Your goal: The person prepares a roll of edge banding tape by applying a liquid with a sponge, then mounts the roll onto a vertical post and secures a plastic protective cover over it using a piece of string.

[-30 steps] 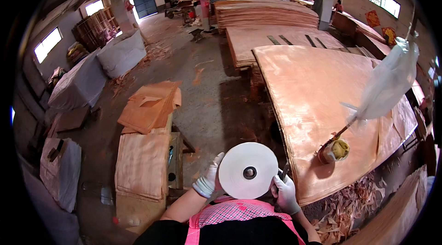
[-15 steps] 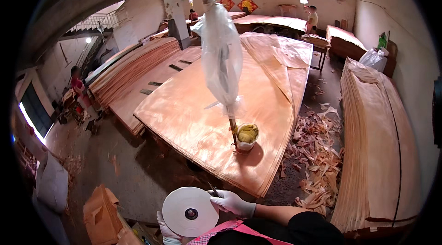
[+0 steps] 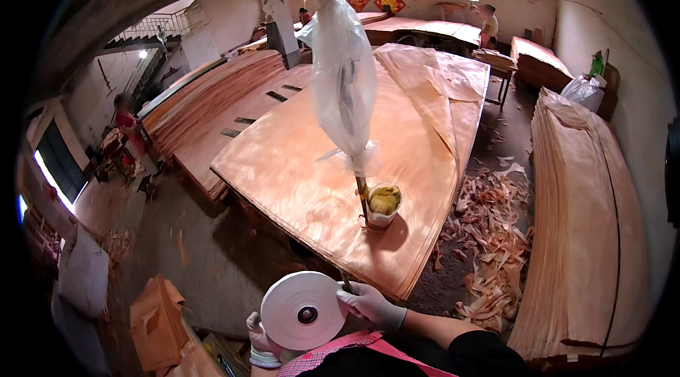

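I am facing the stack of sheets after turning right, the left hand gripping the white roll before the stack's near edge, the right hand gripping a dark tool, leaving neither free.

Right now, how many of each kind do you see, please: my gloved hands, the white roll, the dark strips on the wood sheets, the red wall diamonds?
Left hand and right hand, gloved: 2
White roll: 1
Dark strips: 4
Red wall diamonds: 2
Total: 9
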Demonstrator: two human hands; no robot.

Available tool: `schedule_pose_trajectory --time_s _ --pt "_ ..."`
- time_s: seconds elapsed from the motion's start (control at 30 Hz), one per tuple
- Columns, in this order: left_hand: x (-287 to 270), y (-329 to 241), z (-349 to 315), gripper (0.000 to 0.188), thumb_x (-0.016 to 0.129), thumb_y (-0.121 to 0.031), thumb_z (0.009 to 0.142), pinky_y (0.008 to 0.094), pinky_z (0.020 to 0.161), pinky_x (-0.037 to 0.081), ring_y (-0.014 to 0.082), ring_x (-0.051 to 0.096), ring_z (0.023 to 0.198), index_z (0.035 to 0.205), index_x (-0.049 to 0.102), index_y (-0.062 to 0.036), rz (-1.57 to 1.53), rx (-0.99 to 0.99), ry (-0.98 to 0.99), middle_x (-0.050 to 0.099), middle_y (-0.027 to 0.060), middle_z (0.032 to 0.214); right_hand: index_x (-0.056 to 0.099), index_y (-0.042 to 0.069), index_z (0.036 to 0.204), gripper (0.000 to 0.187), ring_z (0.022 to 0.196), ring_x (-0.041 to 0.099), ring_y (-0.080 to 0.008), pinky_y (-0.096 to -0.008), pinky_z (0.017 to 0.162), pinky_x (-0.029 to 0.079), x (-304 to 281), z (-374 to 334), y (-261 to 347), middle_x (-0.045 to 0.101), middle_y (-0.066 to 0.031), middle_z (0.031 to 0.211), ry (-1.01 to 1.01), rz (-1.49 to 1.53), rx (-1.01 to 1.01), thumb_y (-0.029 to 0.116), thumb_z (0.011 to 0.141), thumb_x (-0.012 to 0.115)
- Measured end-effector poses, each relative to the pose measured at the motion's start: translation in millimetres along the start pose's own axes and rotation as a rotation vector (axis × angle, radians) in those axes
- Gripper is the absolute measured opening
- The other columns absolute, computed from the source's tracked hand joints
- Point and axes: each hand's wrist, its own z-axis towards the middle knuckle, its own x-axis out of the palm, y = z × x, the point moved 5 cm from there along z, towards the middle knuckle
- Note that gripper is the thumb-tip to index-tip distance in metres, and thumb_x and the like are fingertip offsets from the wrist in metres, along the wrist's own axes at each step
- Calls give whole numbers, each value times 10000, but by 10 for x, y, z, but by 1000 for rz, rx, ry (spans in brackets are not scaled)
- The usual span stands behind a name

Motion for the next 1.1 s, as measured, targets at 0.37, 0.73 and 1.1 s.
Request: schedule_pose_trajectory --time_s 0.37,0.73,1.1 --pt "-605 59 -318 647 458 -497 963 446 1097 348 294 471 1294 1423 431 -42 -13 -236 0 487 132 1428 583 65 1268 300 826 511 -35 -213 748 430 64 128 -16 602 44 920 142 -211 -49 174 990 549" --pt "-237 -67 -355 515 462 -343 1010 367 1038 418 252 553 1201 1361 481 34 291 -200 28 580 133 1314 539 42 1326 406 1045 594 -143 -289 928 442 70 287 -84 662 -108 1144 181 -585 -267 165 942 587" --pt "139 40 -215 696 579 -371 921 418 1118 344 252 454 1318 1447 368 34 158 -270 25 461 149 1445 549 7 1305 412 737 583 -90 -222 669 480 -21 248 -13 645 -24 971 -77 -567 -391 -6 899 482"
